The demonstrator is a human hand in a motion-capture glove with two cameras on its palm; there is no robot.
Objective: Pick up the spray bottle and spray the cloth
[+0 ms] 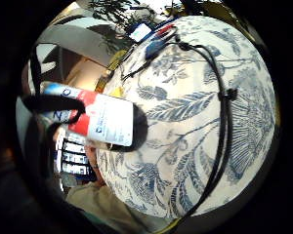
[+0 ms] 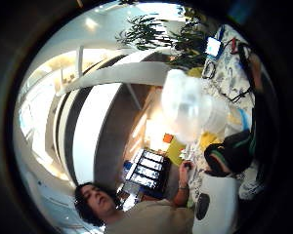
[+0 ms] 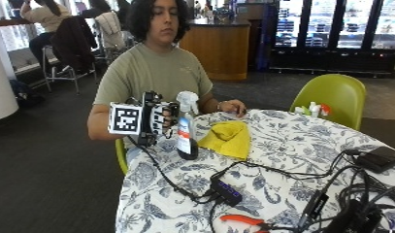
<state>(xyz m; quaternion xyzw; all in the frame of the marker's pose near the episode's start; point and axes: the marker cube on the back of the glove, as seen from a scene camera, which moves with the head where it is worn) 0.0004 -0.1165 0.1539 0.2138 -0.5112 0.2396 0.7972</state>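
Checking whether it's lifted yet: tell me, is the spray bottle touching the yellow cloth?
Apart. The outside view shows the spray bottle, held by the gloved right hand, with patterned tablecloth between it and the yellow cloth.

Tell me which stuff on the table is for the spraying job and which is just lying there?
For the job:
spray bottle, held up in the gloved right hand
yellow cloth, lying on the table

Just lying about:
black cables
black box with plugs
orange-handled tool

bottle [image 3: 185,127]: in right hand [image 3: 159,119], above table [image 3: 281,160] edge
cloth [image 3: 228,138]: on table, just beside bottle
bare hand [image 3: 232,106]: on table behind cloth
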